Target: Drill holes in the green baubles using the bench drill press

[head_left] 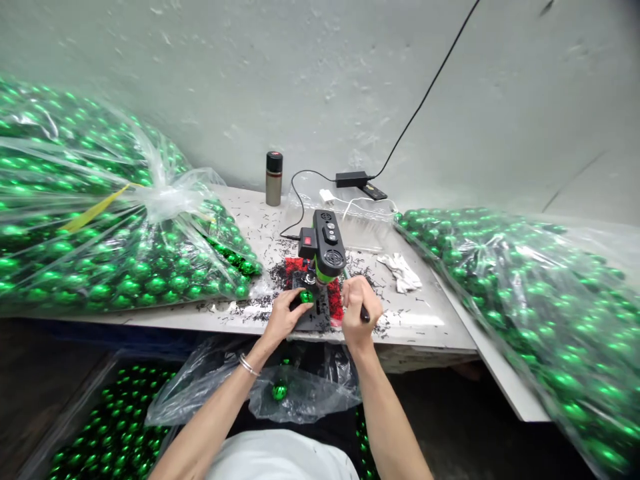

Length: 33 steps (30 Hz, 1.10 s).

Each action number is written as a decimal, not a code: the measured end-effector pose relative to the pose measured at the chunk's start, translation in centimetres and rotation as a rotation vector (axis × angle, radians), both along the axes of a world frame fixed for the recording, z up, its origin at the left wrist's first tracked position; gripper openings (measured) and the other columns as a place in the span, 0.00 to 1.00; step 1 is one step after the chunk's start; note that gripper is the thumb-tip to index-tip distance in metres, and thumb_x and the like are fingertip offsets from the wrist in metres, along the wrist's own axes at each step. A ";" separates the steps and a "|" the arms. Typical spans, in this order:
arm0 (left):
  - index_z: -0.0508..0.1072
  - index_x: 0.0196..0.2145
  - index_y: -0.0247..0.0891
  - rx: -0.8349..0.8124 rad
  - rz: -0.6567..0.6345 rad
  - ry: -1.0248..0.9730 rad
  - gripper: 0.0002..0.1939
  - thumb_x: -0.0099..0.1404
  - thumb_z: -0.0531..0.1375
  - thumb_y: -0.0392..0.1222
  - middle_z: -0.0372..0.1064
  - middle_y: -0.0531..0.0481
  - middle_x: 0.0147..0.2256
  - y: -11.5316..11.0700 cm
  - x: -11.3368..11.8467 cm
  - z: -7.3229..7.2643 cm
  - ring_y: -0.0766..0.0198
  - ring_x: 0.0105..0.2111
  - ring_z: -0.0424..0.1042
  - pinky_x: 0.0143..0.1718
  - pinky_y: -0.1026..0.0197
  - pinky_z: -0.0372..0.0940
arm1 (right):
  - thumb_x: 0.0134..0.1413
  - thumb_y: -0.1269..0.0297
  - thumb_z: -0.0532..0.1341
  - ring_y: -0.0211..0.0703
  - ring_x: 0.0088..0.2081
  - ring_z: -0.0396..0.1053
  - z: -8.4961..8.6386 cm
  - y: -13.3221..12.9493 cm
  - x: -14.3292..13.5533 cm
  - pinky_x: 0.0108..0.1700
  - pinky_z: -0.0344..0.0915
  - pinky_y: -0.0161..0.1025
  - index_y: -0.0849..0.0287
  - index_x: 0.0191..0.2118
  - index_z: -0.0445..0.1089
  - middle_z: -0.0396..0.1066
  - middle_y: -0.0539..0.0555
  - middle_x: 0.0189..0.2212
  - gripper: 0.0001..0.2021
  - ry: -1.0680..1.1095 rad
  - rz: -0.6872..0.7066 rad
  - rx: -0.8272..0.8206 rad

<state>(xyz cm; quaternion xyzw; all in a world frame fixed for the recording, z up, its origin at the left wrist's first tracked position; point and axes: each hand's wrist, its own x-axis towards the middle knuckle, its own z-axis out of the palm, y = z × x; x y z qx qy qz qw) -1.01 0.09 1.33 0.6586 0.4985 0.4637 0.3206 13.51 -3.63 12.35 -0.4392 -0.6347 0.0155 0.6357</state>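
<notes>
Head view: the green ball [307,296] sits at the machine's [329,248] base, pinched by the left hand [282,317], probably to steady it. The right hand [359,308] clenches a handle [365,315], perhaps for leverage. Ball-filled bags [165,267] [520,293] flank both, seemingly within reach.

The white surface [425,320] is littered with small black strips [259,316] — thickest around a black machine [329,241] and red material [335,301] by its base. A clear bag of green balls [150,267] lies at left, another bag [500,267] at right — between them, a canister [273,181], clear tray [367,237] and white gloves [401,272].
</notes>
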 end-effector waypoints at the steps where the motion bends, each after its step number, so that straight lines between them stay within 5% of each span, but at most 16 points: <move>1: 0.78 0.45 0.40 -0.030 0.023 -0.054 0.17 0.62 0.64 0.51 0.78 0.45 0.43 -0.5 -0.6 0.1 0.56 0.43 0.75 0.48 0.53 0.68 | 0.67 0.65 0.49 0.37 0.25 0.59 0.5 0.0 -0.1 0.29 0.58 0.39 0.55 0.24 0.58 0.58 0.48 0.21 0.17 0.014 -0.002 -0.018; 4: 0.78 0.48 0.38 -0.116 0.073 -0.148 0.24 0.62 0.62 0.57 0.78 0.46 0.40 -3.1 -3.0 0.2 0.59 0.35 0.75 0.39 0.57 0.71 | 0.67 0.63 0.51 0.38 0.28 0.64 0.8 -0.1 -0.1 0.33 0.62 0.38 0.56 0.26 0.61 0.62 0.49 0.24 0.16 0.032 0.014 -0.036; 7: 0.79 0.45 0.38 -0.163 0.115 -0.134 0.26 0.59 0.63 0.62 0.78 0.47 0.34 -6.0 -5.5 -0.5 0.60 0.29 0.74 0.35 0.58 0.71 | 0.62 0.59 0.59 0.38 0.35 0.69 -0.2 -0.6 0.1 0.37 0.68 0.38 0.57 0.39 0.68 0.70 0.54 0.38 0.07 0.070 -0.016 -0.063; 11: 0.77 0.46 0.38 -0.230 0.128 -0.115 0.27 0.60 0.61 0.62 0.77 0.49 0.32 -8.8 -7.3 -2.5 0.60 0.29 0.76 0.35 0.59 0.72 | 0.60 0.58 0.62 0.34 0.31 0.70 -3.1 -3.0 0.0 0.33 0.71 0.34 0.58 0.58 0.61 0.70 0.61 0.49 0.24 0.199 -0.097 -0.264; 18: 0.61 0.64 0.41 -0.166 0.099 0.090 0.30 0.68 0.56 0.52 0.77 0.47 0.43 -12.1 -7.9 -5.5 0.62 0.34 0.78 0.40 0.58 0.73 | 0.63 0.64 0.58 0.35 0.31 0.72 -10.1 -10.8 -1.5 0.29 0.72 0.33 0.59 0.50 0.70 0.73 0.60 0.44 0.12 -0.104 -0.019 -0.448; 22: 0.61 0.65 0.42 -0.074 -0.030 0.281 0.31 0.68 0.56 0.54 0.77 0.43 0.46 -13.9 -9.4 -7.3 0.56 0.41 0.78 0.46 0.54 0.70 | 0.64 0.65 0.57 0.44 0.44 0.74 -11.8 -11.8 -2.4 0.42 0.75 0.41 0.59 0.54 0.68 0.73 0.61 0.46 0.15 -0.293 -0.118 -0.373; 25: 0.71 0.57 0.42 0.017 -0.251 0.511 0.34 0.59 0.63 0.62 0.77 0.40 0.47 -15.0 -10.7 -8.6 0.48 0.48 0.74 0.56 0.44 0.62 | 0.64 0.63 0.56 0.47 0.52 0.71 -12.2 -11.1 -3.5 0.52 0.73 0.45 0.60 0.57 0.66 0.72 0.63 0.49 0.17 -0.423 -0.096 -0.338; 28: 0.79 0.41 0.40 -0.031 -0.406 0.680 0.20 0.66 0.58 0.58 0.79 0.42 0.37 -15.7 -11.5 -8.8 0.51 0.42 0.75 0.57 0.44 0.58 | 0.66 0.61 0.53 0.47 0.49 0.73 -12.8 -10.7 -4.5 0.51 0.72 0.45 0.61 0.55 0.67 0.74 0.62 0.47 0.17 -0.563 -0.025 -0.494; 33: 0.74 0.25 0.37 -0.252 -0.503 0.644 0.26 0.73 0.49 0.52 0.72 0.48 0.24 -15.3 -11.7 -6.0 0.59 0.29 0.71 0.37 0.61 0.60 | 0.68 0.54 0.50 0.47 0.45 0.76 -14.8 -11.5 -4.4 0.48 0.70 0.43 0.53 0.53 0.71 0.76 0.58 0.46 0.18 -0.935 0.161 -0.945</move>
